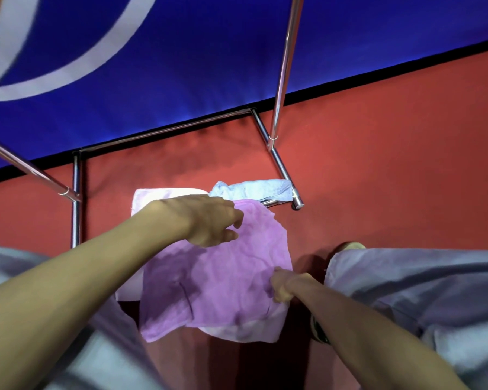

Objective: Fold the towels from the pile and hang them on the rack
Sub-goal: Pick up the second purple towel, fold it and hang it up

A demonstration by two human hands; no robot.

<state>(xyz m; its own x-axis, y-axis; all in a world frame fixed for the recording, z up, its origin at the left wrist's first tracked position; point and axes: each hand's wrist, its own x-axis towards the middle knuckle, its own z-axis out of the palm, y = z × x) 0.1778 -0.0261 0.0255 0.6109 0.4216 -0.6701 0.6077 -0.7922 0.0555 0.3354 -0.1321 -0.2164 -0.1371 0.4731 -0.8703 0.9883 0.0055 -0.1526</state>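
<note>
Red floor [378, 178], blue white-striped panel [209, 66] behind chrome tube rack [75, 215]. R hand [282, 285] fists 1 lilac terry towel [223, 277]; L hand [206, 220] has fingers bent on it (pinching? can't tell).

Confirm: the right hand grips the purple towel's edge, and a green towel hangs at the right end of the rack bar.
Not green: the head view shows a light blue towel at the right end of the rack bar. The right hand does grip the edge of the purple towel.
</note>
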